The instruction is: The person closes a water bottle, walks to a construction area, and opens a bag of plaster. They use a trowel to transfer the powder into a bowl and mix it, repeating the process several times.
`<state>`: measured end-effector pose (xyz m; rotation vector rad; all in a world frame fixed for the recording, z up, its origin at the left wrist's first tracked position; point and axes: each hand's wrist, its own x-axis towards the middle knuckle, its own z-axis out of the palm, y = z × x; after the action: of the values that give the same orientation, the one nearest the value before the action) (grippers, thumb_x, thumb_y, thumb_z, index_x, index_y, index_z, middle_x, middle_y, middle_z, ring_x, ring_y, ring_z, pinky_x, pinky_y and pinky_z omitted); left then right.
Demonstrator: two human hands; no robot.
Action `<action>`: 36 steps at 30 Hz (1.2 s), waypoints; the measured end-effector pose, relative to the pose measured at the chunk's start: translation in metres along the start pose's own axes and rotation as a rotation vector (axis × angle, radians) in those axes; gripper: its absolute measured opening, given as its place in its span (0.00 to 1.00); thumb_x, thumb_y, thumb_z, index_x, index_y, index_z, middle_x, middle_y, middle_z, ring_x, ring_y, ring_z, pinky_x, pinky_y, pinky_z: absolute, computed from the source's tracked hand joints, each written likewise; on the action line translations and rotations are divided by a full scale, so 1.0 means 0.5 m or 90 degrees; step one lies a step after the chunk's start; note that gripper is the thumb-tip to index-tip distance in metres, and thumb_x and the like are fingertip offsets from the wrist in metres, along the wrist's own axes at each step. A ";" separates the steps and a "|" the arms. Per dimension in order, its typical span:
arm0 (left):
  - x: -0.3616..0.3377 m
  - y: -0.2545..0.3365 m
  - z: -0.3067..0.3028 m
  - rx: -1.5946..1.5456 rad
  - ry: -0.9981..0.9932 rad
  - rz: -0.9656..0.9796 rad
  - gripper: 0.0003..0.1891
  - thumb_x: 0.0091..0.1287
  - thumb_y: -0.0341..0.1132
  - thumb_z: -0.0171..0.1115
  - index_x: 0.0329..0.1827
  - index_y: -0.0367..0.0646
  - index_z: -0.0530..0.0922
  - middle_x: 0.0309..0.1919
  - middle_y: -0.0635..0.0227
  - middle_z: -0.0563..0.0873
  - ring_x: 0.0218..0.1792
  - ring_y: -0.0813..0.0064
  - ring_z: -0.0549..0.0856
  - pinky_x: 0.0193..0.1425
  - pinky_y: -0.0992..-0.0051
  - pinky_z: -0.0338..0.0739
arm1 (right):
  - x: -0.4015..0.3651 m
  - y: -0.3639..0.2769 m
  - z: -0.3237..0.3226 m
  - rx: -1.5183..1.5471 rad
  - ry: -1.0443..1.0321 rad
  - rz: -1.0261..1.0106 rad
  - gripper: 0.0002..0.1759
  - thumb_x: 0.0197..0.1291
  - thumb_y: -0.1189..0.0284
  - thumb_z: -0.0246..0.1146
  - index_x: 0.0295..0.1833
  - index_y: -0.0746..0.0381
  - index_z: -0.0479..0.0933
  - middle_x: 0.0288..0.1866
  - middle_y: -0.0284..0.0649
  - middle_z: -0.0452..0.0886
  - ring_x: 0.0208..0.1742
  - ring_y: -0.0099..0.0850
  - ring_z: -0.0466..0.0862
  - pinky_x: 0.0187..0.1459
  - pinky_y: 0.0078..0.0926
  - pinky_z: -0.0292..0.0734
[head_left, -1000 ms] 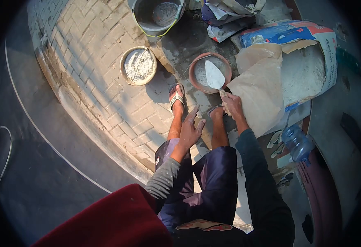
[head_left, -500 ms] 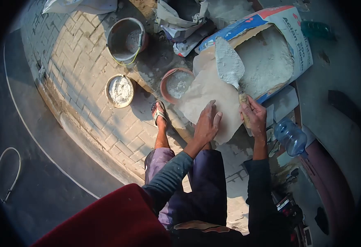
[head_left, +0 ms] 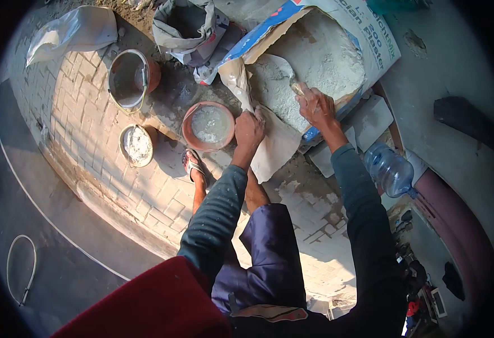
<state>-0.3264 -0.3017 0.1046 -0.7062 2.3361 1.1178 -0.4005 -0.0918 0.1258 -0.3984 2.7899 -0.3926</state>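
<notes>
An open paper sack of plaster lies on its side, its torn mouth showing pale grey powder. My right hand is closed round the short handle of a trowel, whose blade rests in the powder, partly covered by it. At the sack's near edge, my left hand grips the torn paper flap in a closed fist. Just left of that hand stands a round reddish tub with wet-looking grey-white material inside.
A bucket and a smaller pail with white contents stand on the paving at left. Another opened sack is behind the tub. A clear water bottle lies at right. My sandalled foot is near the tub.
The trowel has gone from above the flap into the powder inside the sack. My left hand has closed on the paper flap and pulled its edge upward. The camera view has shifted.
</notes>
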 end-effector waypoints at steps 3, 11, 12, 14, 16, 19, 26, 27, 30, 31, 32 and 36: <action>-0.015 0.015 -0.016 -0.078 0.041 0.031 0.31 0.73 0.52 0.56 0.25 0.25 0.78 0.25 0.31 0.79 0.35 0.35 0.83 0.41 0.47 0.73 | -0.043 0.007 -0.036 0.003 -0.064 -0.022 0.24 0.64 0.62 0.63 0.63 0.59 0.76 0.38 0.52 0.83 0.40 0.55 0.84 0.41 0.51 0.79; -0.055 0.120 -0.011 -0.116 -0.027 0.079 0.30 0.71 0.49 0.60 0.22 0.25 0.73 0.19 0.37 0.75 0.25 0.42 0.81 0.35 0.51 0.71 | -0.069 0.071 -0.132 0.022 -0.043 0.199 0.24 0.64 0.60 0.63 0.61 0.62 0.76 0.41 0.60 0.84 0.46 0.60 0.84 0.46 0.55 0.78; -0.061 0.129 0.004 -0.125 -0.003 0.115 0.30 0.71 0.49 0.60 0.22 0.25 0.73 0.18 0.37 0.75 0.23 0.43 0.79 0.34 0.52 0.71 | -0.069 0.078 -0.128 0.070 -0.084 0.236 0.23 0.65 0.60 0.62 0.59 0.63 0.77 0.39 0.60 0.84 0.47 0.61 0.83 0.47 0.54 0.78; -0.075 0.139 0.001 -0.132 0.018 0.146 0.30 0.71 0.49 0.60 0.22 0.25 0.73 0.17 0.38 0.74 0.22 0.44 0.78 0.33 0.53 0.70 | -0.094 0.084 -0.095 0.087 -0.080 0.231 0.22 0.65 0.60 0.62 0.58 0.64 0.77 0.39 0.60 0.84 0.47 0.61 0.83 0.48 0.54 0.78; -0.082 0.146 -0.010 -0.127 -0.027 0.080 0.26 0.72 0.45 0.59 0.23 0.26 0.75 0.21 0.35 0.77 0.28 0.36 0.81 0.35 0.51 0.73 | -0.115 0.081 -0.075 0.102 -0.075 0.228 0.22 0.65 0.60 0.62 0.57 0.64 0.78 0.40 0.60 0.84 0.47 0.61 0.83 0.48 0.53 0.77; -0.072 0.127 -0.016 -0.172 -0.020 0.047 0.28 0.72 0.46 0.59 0.23 0.25 0.75 0.20 0.36 0.77 0.26 0.37 0.81 0.35 0.51 0.72 | -0.115 0.049 -0.055 0.209 -0.110 0.216 0.21 0.65 0.61 0.61 0.56 0.65 0.78 0.41 0.61 0.83 0.48 0.62 0.82 0.50 0.53 0.76; -0.049 0.094 -0.015 -0.145 0.025 0.033 0.34 0.73 0.53 0.56 0.23 0.24 0.74 0.20 0.36 0.76 0.23 0.44 0.76 0.36 0.52 0.71 | -0.092 -0.015 -0.009 0.390 -0.181 0.199 0.20 0.66 0.61 0.61 0.51 0.69 0.80 0.38 0.53 0.86 0.41 0.47 0.86 0.44 0.42 0.79; -0.046 0.091 -0.019 -0.143 0.023 0.029 0.34 0.74 0.54 0.56 0.22 0.24 0.73 0.19 0.37 0.75 0.22 0.47 0.75 0.35 0.52 0.70 | -0.093 -0.014 -0.008 0.394 -0.179 0.198 0.20 0.66 0.61 0.61 0.51 0.69 0.80 0.38 0.53 0.86 0.41 0.47 0.86 0.44 0.42 0.79; -0.037 0.065 -0.031 -0.171 0.019 0.052 0.35 0.73 0.55 0.57 0.20 0.25 0.71 0.17 0.41 0.73 0.20 0.52 0.71 0.33 0.53 0.68 | -0.089 -0.046 -0.050 0.581 -0.314 0.302 0.19 0.67 0.61 0.60 0.48 0.68 0.81 0.26 0.39 0.79 0.25 0.29 0.80 0.28 0.31 0.75; -0.034 0.051 -0.036 -0.167 0.022 0.052 0.35 0.73 0.55 0.57 0.20 0.25 0.71 0.17 0.41 0.73 0.20 0.52 0.71 0.33 0.53 0.68 | -0.091 -0.047 -0.056 0.636 -0.301 0.313 0.18 0.67 0.61 0.60 0.47 0.67 0.81 0.24 0.34 0.75 0.22 0.23 0.75 0.24 0.26 0.71; -0.032 0.035 -0.043 -0.148 -0.012 0.038 0.35 0.73 0.55 0.58 0.22 0.26 0.71 0.17 0.42 0.72 0.21 0.54 0.70 0.32 0.53 0.67 | -0.096 -0.049 -0.059 0.689 -0.288 0.324 0.17 0.68 0.61 0.60 0.45 0.66 0.81 0.21 0.30 0.71 0.18 0.17 0.69 0.20 0.21 0.66; -0.045 0.010 -0.057 -0.133 -0.034 0.046 0.31 0.70 0.56 0.62 0.30 0.29 0.73 0.20 0.49 0.75 0.24 0.61 0.75 0.32 0.58 0.70 | -0.112 -0.033 -0.083 0.678 -0.250 0.336 0.18 0.69 0.59 0.61 0.49 0.64 0.81 0.24 0.30 0.74 0.19 0.17 0.71 0.20 0.19 0.65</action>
<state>-0.3172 -0.3164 0.1367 -0.6595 2.2372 1.4104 -0.3587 -0.0806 0.1828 0.4445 1.8333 -1.3463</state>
